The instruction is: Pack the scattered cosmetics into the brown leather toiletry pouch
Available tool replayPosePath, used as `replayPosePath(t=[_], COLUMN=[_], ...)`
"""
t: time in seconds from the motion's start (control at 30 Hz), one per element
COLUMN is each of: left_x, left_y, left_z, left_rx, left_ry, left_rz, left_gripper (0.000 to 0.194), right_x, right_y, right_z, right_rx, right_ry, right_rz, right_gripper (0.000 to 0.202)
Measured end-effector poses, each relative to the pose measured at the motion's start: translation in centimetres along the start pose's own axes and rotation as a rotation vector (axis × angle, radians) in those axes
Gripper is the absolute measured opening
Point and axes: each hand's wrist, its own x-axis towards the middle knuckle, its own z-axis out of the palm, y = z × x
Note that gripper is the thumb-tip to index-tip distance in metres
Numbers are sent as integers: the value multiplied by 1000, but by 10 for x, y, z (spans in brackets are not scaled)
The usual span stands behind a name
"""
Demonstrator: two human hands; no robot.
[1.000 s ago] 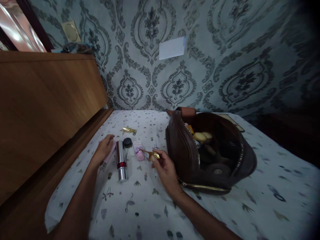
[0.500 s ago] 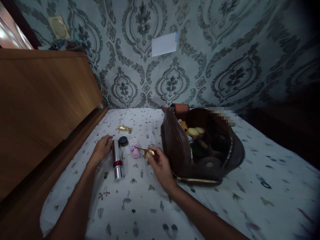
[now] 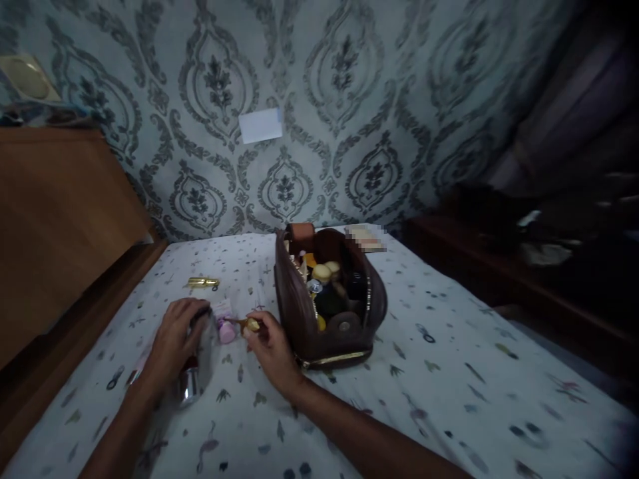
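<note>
My left hand [image 3: 174, 339] reaches over a silver cylinder with a red band [image 3: 188, 386], hiding much of it. Thumb and fingers close around a small black round container [image 3: 202, 310], partly covered and blurred. Between the thumb and fingers of my right hand [image 3: 269, 346] is a small shiny gold thing [image 3: 251, 324] with a thin pointed end; its exact kind is unclear. That point meets a pink and white tube [image 3: 226, 329] lying between the hands. Just right of my right hand stands a brown handbag [image 3: 294, 319], unzipped, with several items inside.
A gold tube [image 3: 203, 283] lies farther back on the patterned white sheet [image 3: 299, 439]. Wooden furniture [image 3: 64, 206] borders the left side. Behind is a patterned wall with a white card [image 3: 260, 126]. A blurred flat item [image 3: 367, 238] lies behind the bag.
My left hand has moved right, over the silver cylinder and onto the black container. The right hand still holds the gold thing. The view has turned right, shifting everything left.
</note>
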Motion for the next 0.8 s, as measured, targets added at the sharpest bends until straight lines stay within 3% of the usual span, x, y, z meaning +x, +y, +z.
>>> replayPosePath(t=[0.1, 0.23, 0.47, 0.63, 0.8], left_x=[-4, -5, 5, 3, 4], left_y=[12, 14, 30, 32, 35], left_z=[18, 35, 23, 22, 20], left_rx=[19, 74, 190, 198, 202], left_ry=[-61, -23, -66, -3, -68], left_rz=[156, 306, 318, 307, 275], left_gripper=[32, 30, 34, 34, 33], right_x=[-2, -3, -3, -4, -4], right_y=[-3, -9, -17, -14, -12], right_z=[0, -2, -6, -5, -6], right_rx=[-34, -62, -112, -132, -150], right_ry=[12, 17, 5, 12, 15], right_rz=[-44, -86, -117, -139, -152], right_gripper=[20, 19, 19, 23, 25])
